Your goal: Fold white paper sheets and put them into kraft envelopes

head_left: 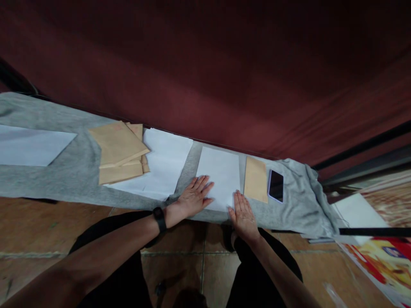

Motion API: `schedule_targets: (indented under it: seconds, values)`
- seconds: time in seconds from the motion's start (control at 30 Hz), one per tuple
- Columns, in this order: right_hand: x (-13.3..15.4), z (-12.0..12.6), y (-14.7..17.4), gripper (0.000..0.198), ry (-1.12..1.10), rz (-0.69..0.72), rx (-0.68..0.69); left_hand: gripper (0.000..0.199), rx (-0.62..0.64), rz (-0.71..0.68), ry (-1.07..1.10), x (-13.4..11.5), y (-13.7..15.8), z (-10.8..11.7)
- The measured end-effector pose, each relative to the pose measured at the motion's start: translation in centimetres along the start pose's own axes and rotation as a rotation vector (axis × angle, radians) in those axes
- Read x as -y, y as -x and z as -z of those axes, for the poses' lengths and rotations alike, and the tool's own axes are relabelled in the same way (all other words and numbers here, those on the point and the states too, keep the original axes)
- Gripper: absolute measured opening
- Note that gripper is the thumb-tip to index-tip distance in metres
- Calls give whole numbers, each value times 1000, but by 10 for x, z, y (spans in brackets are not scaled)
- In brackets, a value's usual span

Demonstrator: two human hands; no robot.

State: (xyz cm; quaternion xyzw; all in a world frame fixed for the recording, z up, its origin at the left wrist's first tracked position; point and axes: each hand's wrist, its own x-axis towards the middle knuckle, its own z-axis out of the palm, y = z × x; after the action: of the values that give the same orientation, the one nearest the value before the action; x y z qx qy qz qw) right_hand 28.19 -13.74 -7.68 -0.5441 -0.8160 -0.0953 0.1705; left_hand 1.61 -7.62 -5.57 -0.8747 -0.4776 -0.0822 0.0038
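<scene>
A white sheet of paper (220, 173) lies flat on the grey cloth in front of me. My left hand (195, 197) rests open on its left edge, fingers spread. At its lower right corner my right hand (244, 216) lies open, fingers stretched out and touching the sheet's edge. Just right of the sheet is a brown envelope (256, 179). To the left, more white paper (168, 160) lies partly under a small pile of brown envelopes (122, 145). Neither hand grips anything.
Grey cloth (77, 179) covers a long narrow surface backed by a dark red curtain (205, 85). A phone (276, 186) lies right of the single envelope. Another white sheet (28, 145) is at the far left. A colourful printed box (385, 261) stands on the tiled floor (218, 278) at right.
</scene>
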Motion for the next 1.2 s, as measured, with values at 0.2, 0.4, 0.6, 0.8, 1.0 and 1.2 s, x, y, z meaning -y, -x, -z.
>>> schedule_targets:
  seconds: [0.2, 0.4, 0.6, 0.8, 1.0, 1.2]
  values:
    - [-2, 3, 6, 67, -37, -25, 24, 67, -31, 28, 38, 5, 4, 1]
    - [0, 7, 8, 66, -34, -63, 43, 71, -32, 62, 51, 16, 8, -3]
    - [0, 11, 13, 66, -29, -80, 59, 71, -20, 70, 86, 30, 10, -2]
    - [-3, 11, 17, 66, -53, -91, 34, 69, -15, 92, 63, 39, 11, -1]
    - [-12, 13, 20, 63, -129, -65, 15, 61, -49, 90, 82, 47, 5, 3]
    - [-9, 19, 11, 58, -239, -157, 27, 64, 4, -164, 193, 33, 4, 8]
